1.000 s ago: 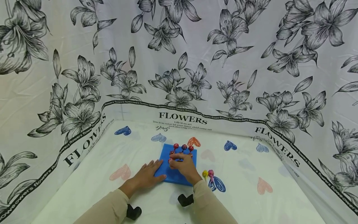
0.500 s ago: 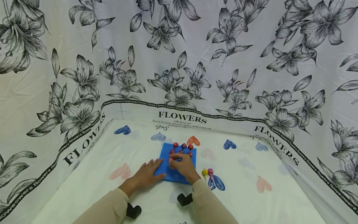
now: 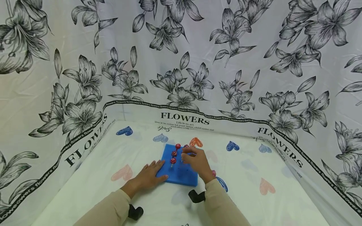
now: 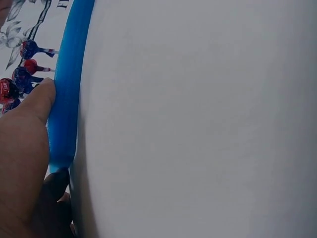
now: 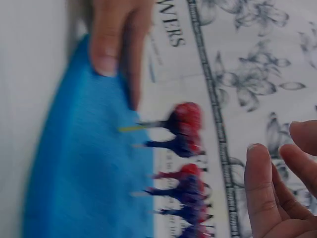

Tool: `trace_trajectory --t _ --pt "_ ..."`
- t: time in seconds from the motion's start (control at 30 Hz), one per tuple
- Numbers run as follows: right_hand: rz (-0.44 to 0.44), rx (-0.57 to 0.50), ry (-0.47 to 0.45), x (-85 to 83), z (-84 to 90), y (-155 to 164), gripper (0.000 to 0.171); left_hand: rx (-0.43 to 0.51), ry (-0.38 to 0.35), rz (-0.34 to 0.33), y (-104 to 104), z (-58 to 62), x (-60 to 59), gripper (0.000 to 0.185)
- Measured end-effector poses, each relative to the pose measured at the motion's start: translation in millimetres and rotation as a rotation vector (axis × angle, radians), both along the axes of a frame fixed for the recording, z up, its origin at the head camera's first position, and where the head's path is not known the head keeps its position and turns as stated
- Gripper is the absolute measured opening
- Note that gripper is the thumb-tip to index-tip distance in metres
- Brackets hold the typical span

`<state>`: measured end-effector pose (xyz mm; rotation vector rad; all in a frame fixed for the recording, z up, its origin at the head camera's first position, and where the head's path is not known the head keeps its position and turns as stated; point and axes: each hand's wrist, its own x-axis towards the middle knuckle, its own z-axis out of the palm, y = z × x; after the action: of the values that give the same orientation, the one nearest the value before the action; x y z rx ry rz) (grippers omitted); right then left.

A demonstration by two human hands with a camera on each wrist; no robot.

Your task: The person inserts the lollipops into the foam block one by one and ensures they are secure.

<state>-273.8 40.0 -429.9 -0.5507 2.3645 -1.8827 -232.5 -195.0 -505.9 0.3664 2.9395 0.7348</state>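
A blue block [image 3: 183, 179] lies flat, with several wrapped lollipops standing upright on their sticks in it. The front-left lollipop [image 3: 173, 160] is red, and its stick [image 5: 131, 129] shows yellowish in the right wrist view. My left hand [image 3: 148, 177] rests on the block's left edge, fingers spread and thumb along the near side. In the left wrist view the thumb [image 4: 42, 99] presses on the blue side. My right hand [image 3: 198, 161] hovers over the block's right part and hides some lollipops there. Its fingers [image 5: 262, 188] are apart and hold nothing in the right wrist view.
A pink lollipop [image 3: 214, 173] lies on the cloth right of the block, partly behind the right wrist. White cloth with printed hearts [image 3: 267, 186] covers the table. A flower-printed curtain [image 3: 181, 78] rises at the back and sides.
My right hand has let go of the front-left lollipop, which stands in the block, and has moved to the right. The yellow lollipop is now hidden. My left hand has stayed put.
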Motion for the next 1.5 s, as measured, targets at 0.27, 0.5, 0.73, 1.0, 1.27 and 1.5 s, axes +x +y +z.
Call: trace_trajectory --t 0.27,0.5,0.73,1.0,1.27,1.5 --pt "-0.054 -0.037 0.119 6.1 40.9 27 0.025 0.027 -0.006 0.004 -1 3.3 0.9 0.081" --pt "-0.131 -0.036 0.16 4.7 48.4 52 0.026 0.03 -0.007 -0.009 -1 1.5 0.8 0.081" --pt "-0.221 -0.023 0.137 -1.2 35.9 79 0.027 0.025 0.0 -0.008 1 2.6 0.9 0.08" --pt "-0.282 -0.022 0.133 -6.3 11.9 98 0.025 0.022 -0.007 0.003 1 1.0 -0.1 0.081" --pt "-0.354 0.055 -0.032 -15.0 -31.1 110 0.024 0.021 -0.008 0.012 1 -1.0 -1.2 0.081" --pt "-0.369 0.147 -0.128 -15.2 -52.6 113 0.031 0.02 -0.006 0.009 0 -1.6 -1.1 0.082"
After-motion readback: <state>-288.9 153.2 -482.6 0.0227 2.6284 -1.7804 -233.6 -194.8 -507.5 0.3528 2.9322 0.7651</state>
